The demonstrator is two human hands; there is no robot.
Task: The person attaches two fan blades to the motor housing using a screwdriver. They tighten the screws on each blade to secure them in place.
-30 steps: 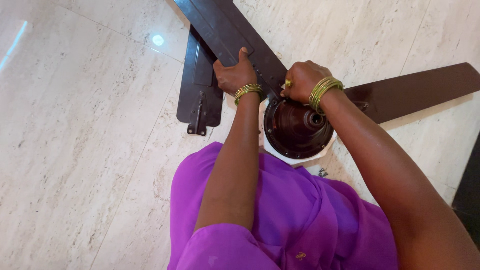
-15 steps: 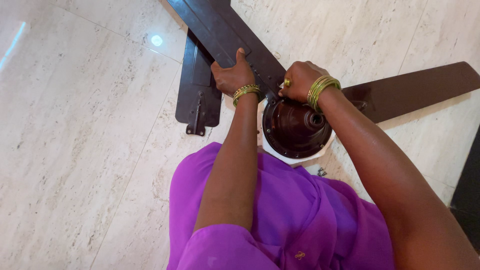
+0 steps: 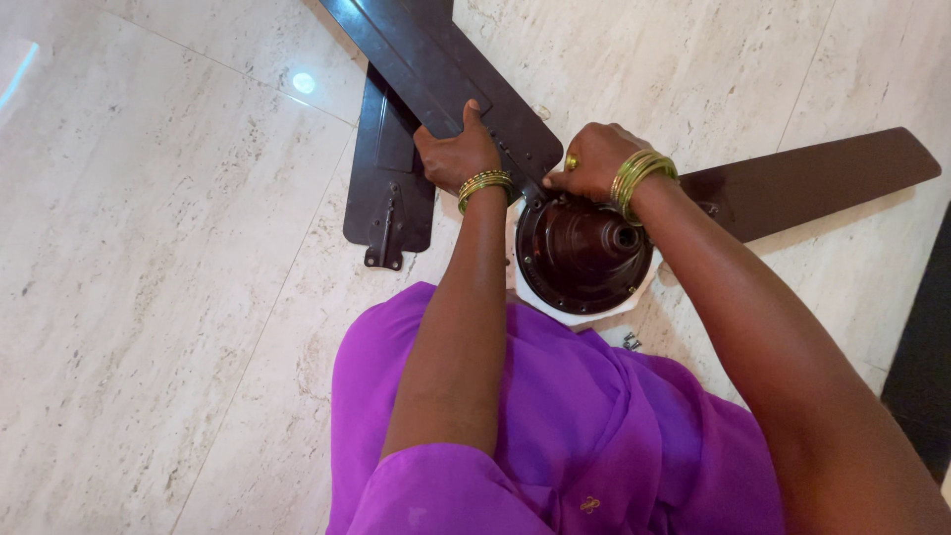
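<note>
Ceiling fan lies dismantled on the pale stone floor [image 3: 149, 297], person seated over it, head view looking straight down.

Motor housing [image 3: 580, 253]: dark brown, round, resting in a white cradle [image 3: 555, 309] just in front of the purple-clad lap, near the middle of the floor in view.

Left hand [image 3: 458, 154]: closed over the edge of a fan blade [image 3: 436, 69], thumb on its upper face. The grip likely steadies the blade root against the housing rim. The blade runs away toward the far edge of the floor.

Right hand [image 3: 592, 159]: fingers pinched together at the housing rim, right where that blade meets it. Whether it holds a screw or tool I cannot tell.

Hands are apart, either side of the blade root and close to each other.

Second blade [image 3: 822, 178] extends toward the right edge. A loose blade [image 3: 388, 188] lies flat beneath the left hand's blade. Small metal fittings [image 3: 628, 341] sit beside the cradle.
</note>
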